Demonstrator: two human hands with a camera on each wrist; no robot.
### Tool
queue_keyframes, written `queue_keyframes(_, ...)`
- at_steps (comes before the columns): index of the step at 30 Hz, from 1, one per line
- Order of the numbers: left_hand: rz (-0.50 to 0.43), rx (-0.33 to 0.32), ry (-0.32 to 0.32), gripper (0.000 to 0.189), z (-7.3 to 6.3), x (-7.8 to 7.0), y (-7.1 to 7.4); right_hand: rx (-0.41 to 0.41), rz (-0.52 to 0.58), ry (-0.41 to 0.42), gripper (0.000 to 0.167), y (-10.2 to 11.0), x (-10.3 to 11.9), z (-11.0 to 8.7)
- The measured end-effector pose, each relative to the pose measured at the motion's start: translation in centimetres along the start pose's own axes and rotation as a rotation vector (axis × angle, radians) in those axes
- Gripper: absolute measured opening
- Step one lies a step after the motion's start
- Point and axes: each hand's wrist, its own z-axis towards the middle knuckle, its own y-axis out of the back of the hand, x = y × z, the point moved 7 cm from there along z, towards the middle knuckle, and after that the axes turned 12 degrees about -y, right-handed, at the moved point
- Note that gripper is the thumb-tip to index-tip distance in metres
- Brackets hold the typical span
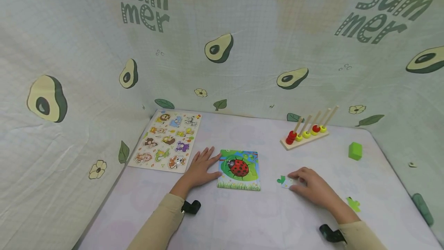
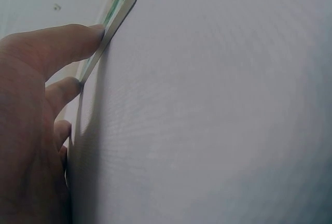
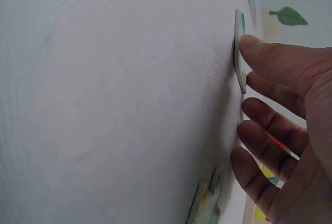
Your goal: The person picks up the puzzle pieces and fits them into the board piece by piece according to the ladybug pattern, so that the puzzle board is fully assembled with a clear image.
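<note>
A square ladybug jigsaw puzzle (image 1: 239, 184) lies in its tray in the middle of the table. My left hand (image 1: 200, 168) spreads its fingers at the puzzle's left edge, thumb and index fingertips touching it; the left wrist view shows that thumb (image 2: 78, 42) against the board's side. To the right, my right hand (image 1: 312, 186) pinches a puzzle piece (image 1: 287, 183), whitish with a green part, between thumb and index finger, low over the table. In the right wrist view the piece (image 3: 238, 47) appears nearly edge-on, with the thumb on its face and the other fingers loosely bent.
A bright green puzzle piece (image 1: 354, 204) lies right of my right hand. Behind are a bead-stacking rack (image 1: 306, 140) with red and yellow beads and a green block (image 1: 355, 151). An animal peg-puzzle board (image 1: 166, 142) lies at the back left. Printed cloth walls enclose the table.
</note>
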Motion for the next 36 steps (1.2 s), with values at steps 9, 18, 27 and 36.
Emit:
queue_keyframes(9, 0.004, 0.002, -0.002, 0.073, 0.0, -0.16, 0.06, -0.008, 0.006, 0.029, 0.03, -0.1, 0.34, -0.12)
queue_keyframes(18, 0.014, 0.009, 0.004, 0.072, -0.1, -0.23, 0.09, 0.001, 0.019, 0.012, 0.033, -0.22, 0.35, 0.0)
queue_keyframes(27, 0.013, 0.008, 0.002, 0.073, -0.06, -0.14, 0.0, -0.009, 0.015, 0.059, 0.046, -0.21, 0.57, 0.0)
queue_keyframes(36, 0.015, 0.012, 0.007, 0.073, -0.02, -0.18, 0.03, -0.062, 0.01, 0.097, 0.041, 0.06, 0.6, -0.2)
